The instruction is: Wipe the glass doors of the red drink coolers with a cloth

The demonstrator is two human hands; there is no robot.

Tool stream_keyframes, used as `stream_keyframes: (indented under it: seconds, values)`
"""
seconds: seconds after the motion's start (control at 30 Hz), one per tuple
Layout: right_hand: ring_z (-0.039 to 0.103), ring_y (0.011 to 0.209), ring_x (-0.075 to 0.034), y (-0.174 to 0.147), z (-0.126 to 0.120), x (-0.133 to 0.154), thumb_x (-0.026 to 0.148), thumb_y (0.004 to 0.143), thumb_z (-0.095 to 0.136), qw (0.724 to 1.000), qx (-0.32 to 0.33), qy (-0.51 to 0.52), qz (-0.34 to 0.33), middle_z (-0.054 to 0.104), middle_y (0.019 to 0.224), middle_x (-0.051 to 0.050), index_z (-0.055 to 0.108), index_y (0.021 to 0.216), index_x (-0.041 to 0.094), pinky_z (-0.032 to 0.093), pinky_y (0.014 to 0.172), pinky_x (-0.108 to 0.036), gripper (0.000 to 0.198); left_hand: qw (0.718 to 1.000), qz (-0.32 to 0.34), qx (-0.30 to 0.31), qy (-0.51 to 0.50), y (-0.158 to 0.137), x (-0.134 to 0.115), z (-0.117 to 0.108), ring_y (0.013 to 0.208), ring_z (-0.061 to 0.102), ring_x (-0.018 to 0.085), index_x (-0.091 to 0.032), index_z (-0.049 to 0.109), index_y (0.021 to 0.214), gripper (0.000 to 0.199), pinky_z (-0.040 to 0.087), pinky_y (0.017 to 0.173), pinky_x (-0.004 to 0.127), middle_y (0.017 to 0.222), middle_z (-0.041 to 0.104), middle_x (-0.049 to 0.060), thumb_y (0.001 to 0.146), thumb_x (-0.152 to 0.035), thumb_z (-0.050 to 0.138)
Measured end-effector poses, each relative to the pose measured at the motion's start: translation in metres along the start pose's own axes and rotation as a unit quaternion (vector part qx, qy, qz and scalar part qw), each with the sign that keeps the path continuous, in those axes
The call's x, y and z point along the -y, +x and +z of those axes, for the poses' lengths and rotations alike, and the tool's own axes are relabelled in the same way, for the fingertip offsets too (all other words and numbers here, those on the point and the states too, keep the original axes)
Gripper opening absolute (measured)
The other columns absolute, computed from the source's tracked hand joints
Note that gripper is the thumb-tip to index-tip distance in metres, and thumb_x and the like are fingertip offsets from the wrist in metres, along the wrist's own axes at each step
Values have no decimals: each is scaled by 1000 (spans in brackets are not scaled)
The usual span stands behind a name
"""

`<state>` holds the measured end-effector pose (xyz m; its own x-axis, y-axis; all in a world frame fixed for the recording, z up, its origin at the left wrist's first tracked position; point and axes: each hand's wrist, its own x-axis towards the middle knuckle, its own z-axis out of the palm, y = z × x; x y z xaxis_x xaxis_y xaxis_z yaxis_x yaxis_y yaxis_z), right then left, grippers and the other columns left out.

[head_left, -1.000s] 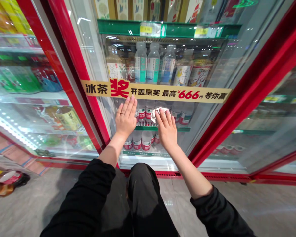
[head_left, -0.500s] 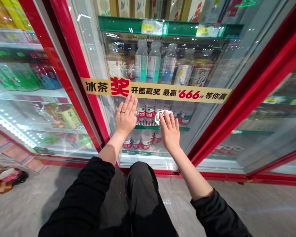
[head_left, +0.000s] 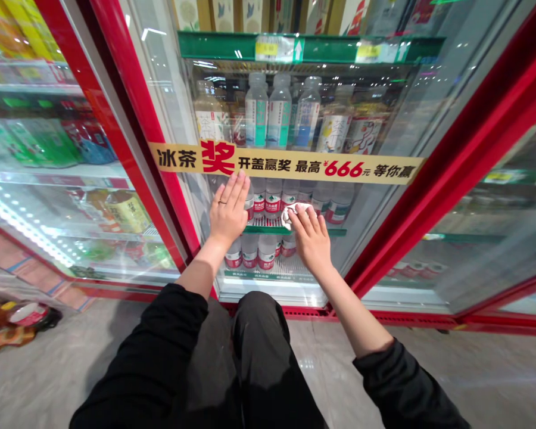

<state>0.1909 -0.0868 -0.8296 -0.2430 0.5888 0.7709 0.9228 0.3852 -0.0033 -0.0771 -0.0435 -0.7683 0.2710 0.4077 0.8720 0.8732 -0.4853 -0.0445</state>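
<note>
A glass fridge door (head_left: 397,134) with a red frame stands in front of me. Across it runs a yellow sticker strip (head_left: 290,165) with black and red characters. My left hand (head_left: 228,208) lies flat on the glass, fingers stretched, its tips at the strip's lower edge; a ring is on one finger. Below the strip's middle, my right hand (head_left: 312,238) presses a crumpled white cloth or tissue (head_left: 289,215) to the glass, partly hidden under its fingers. Behind the glass stand bottles with red labels (head_left: 272,204) and taller drink bottles (head_left: 279,110).
Another glass fridge (head_left: 53,173) with drinks is on the left, and a red-framed one (head_left: 482,226) on the right. Pink boxes (head_left: 24,262) and bottles (head_left: 27,314) lie on the grey floor at the lower left. My knees (head_left: 261,322) are close to the door's base.
My right hand with the white cloth has shifted slightly right and down on the glass. The left hand stays in place. The view has moved a little.
</note>
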Motion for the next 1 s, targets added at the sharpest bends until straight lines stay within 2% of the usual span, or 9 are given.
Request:
stream_keyframes:
  seconds: [0.17,0.27,0.4,0.53,0.7,0.8,0.9,1.0]
  values:
    - [37,170,-27,30,-4,20,12,110,37,999,-9,-1,42,41,182,-5,31,176,35,31,140,-56,70,1000,-9,-3,-10,-1,0,2,170,31,24,-23,26,179,89,11,146,44,179,38,6,95,-6,51]
    - [37,170,-23,31,-6,29,10,109,38,1000,10,-9,-10,43,181,-2,35,175,35,33,139,-49,70,1000,-3,-11,-2,-1,0,1,170,31,23,-23,27,179,87,12,146,43,179,38,6,96,-6,50]
    - [46,165,-19,9,-7,13,12,109,46,995,39,-12,-95,53,174,-1,40,173,36,37,136,-41,69,1000,2,-8,2,-1,-1,-1,170,32,23,-23,27,178,87,14,145,42,179,37,6,96,-6,51]
    - [49,163,-20,2,-10,-6,10,109,45,998,16,-26,-55,55,173,-2,44,171,37,34,137,-44,67,1000,-6,-6,-4,-1,-1,-1,170,33,24,-23,27,178,89,13,145,43,179,38,6,95,-4,50]
    - [41,168,-24,26,-11,11,11,110,37,999,-21,-18,19,45,179,-3,39,174,35,32,139,-51,68,1000,-2,-18,11,-2,-1,2,170,31,24,-22,25,179,89,11,145,42,179,37,7,96,-7,52]
    - [35,171,-22,29,-9,25,10,109,39,1000,5,-1,-10,41,181,-1,32,176,35,30,140,-49,72,999,7,-22,22,-2,-1,1,170,31,23,-22,23,179,90,13,145,40,179,36,7,96,-7,53]
    - [38,169,-19,13,-6,22,9,107,43,997,40,10,-61,45,180,2,31,176,39,31,140,-44,76,1000,8,-15,21,-2,0,-1,170,32,24,-23,21,180,92,13,145,42,180,36,6,96,-5,52]
    - [40,168,-21,-5,-3,5,8,106,44,999,35,10,-25,45,180,0,28,176,40,30,140,-48,78,999,19,-18,23,-2,1,-2,170,31,24,-24,16,180,95,14,145,42,181,33,6,94,-4,53]
